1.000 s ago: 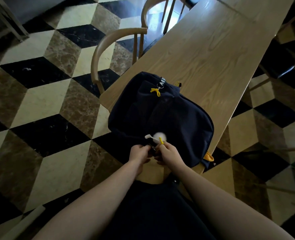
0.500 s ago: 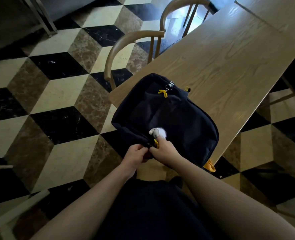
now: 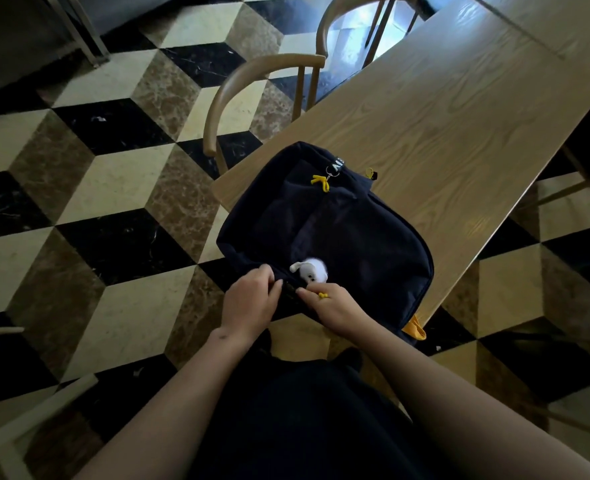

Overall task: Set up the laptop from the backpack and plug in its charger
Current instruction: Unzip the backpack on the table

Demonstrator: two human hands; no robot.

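Dark backpack (image 3: 352,237) on table (image 3: 460,109), left hand (image 3: 248,299) gripping edge, right hand (image 3: 335,306) pinching yellow zipper pull (image 3: 322,295)

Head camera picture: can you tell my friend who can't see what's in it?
Two hands work at the near edge of a dark backpack lying on a wooden table: the left hand grips fabric, the right hand pinches a yellow zipper pull beside a white plush charm.
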